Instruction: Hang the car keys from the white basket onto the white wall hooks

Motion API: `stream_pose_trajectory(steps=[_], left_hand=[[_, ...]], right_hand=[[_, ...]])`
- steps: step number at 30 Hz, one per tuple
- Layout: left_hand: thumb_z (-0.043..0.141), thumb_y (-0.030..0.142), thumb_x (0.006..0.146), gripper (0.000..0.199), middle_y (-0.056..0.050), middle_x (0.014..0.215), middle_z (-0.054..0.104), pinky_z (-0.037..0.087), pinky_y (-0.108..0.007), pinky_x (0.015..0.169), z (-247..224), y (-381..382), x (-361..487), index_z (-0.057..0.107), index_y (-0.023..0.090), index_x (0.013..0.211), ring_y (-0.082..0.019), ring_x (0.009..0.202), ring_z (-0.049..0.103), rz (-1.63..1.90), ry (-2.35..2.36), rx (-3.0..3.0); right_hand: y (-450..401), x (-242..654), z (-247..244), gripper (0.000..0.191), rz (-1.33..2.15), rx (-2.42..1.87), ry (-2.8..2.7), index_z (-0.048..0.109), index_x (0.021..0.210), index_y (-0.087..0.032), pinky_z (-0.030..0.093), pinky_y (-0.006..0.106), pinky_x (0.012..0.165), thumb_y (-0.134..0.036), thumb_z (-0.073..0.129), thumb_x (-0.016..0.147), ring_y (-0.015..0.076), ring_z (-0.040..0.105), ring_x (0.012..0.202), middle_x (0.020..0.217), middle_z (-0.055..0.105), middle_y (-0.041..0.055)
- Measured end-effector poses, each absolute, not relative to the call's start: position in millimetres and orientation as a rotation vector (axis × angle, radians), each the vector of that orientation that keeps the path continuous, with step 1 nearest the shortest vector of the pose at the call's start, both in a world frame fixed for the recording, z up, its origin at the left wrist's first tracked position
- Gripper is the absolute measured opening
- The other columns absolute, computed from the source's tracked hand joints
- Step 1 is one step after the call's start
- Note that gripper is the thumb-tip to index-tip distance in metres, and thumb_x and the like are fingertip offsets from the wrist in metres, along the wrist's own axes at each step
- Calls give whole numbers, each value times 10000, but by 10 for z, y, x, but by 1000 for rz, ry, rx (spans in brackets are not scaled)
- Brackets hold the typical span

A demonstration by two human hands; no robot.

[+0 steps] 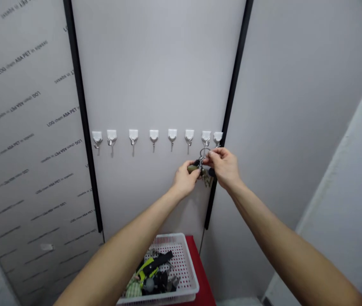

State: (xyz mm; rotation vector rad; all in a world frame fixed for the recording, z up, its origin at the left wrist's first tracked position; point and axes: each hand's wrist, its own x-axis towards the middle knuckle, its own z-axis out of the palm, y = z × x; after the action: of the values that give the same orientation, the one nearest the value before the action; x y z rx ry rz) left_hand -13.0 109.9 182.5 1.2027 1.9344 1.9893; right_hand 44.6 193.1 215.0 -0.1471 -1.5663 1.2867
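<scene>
A bunch of keys (205,177) with a large metal ring (204,152) is held up between both hands, close to the right end of a row of wall hooks. My right hand (225,168) pinches the ring between thumb and fingertips. Lower and to the left, my left hand (185,178) is closed on the bunch, gripping an olive-coloured fob (192,168). Just above the ring is a white adhesive hook (206,137). The rightmost hook (218,137) is partly covered by my right fingers. Whether the ring touches a hook, I cannot tell.
Several more white hooks, such as the leftmost one (97,137), line the grey panel (155,76) between black strips. Below, a white perforated basket (191,272) holding keys and tags stands on a red surface (201,272). A printed panel (30,127) stands at left.
</scene>
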Motion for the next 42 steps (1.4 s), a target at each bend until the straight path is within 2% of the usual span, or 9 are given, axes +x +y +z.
stream_pose_trajectory(steps=[8,13,18,21,23,26,30,34,42], left_hand=[[470,162,636,254,-47,808,572,424,-252,626,2042,1397,-247,486,154,889,-102,647,524,1934,2174,1179],[433,120,646,269,-51,823,565,411,-203,529,1865,1320,-271,462,147,913,-80,578,521,1901,2060,1173],[400,96,655,299,-38,731,555,368,-152,461,1602,946,-348,427,123,951,-59,544,509,1908,1916,1012],[411,105,647,250,-28,725,547,370,-155,484,1198,576,-432,462,122,891,-54,554,507,1854,1964,941],[415,122,646,217,-29,726,551,383,-171,511,821,310,-464,480,120,853,-62,565,509,1775,2033,901],[407,162,657,197,-39,726,562,401,-210,584,240,-39,-451,499,114,824,-87,613,514,1594,2199,885],[403,176,652,196,-43,764,578,388,-254,677,-262,-300,-379,528,141,798,-126,709,512,1218,2490,989],[379,181,664,202,-48,808,582,365,-268,718,-379,-369,-327,544,156,778,-147,771,502,976,2624,1092],[370,193,669,203,-30,800,581,369,-240,698,-363,-389,-333,537,169,780,-131,759,502,1002,2602,1118]], right_hand=[[2113,301,2353,64,1185,-274,-1560,434,656,-148,450,210,448,-128,445,596,63,498,415,493,477,-54],[2194,251,2180,147,1022,-302,-1701,478,748,-130,446,233,483,-166,425,615,79,521,460,562,513,-22],[2119,380,2051,238,701,-303,-1739,498,841,-145,430,259,565,-194,421,621,89,524,560,775,525,30],[1958,491,1737,239,518,-258,-1726,498,848,-164,414,259,604,-169,419,623,86,499,616,904,475,49],[1802,533,1356,226,498,-181,-1875,503,833,-166,406,252,606,-144,408,628,91,484,623,867,482,44],[1522,529,648,201,545,-24,-2380,535,773,-158,395,241,607,-115,400,630,101,476,600,709,515,28],[1217,399,-27,223,558,77,-2908,556,815,-149,365,229,687,-134,423,637,132,500,741,797,561,59],[1075,196,-179,253,456,-161,-3017,545,871,-154,341,238,706,-219,380,691,162,494,839,892,565,90],[1017,76,-233,239,439,-297,-3082,593,694,-153,348,235,597,-173,355,675,170,539,714,741,612,93]])
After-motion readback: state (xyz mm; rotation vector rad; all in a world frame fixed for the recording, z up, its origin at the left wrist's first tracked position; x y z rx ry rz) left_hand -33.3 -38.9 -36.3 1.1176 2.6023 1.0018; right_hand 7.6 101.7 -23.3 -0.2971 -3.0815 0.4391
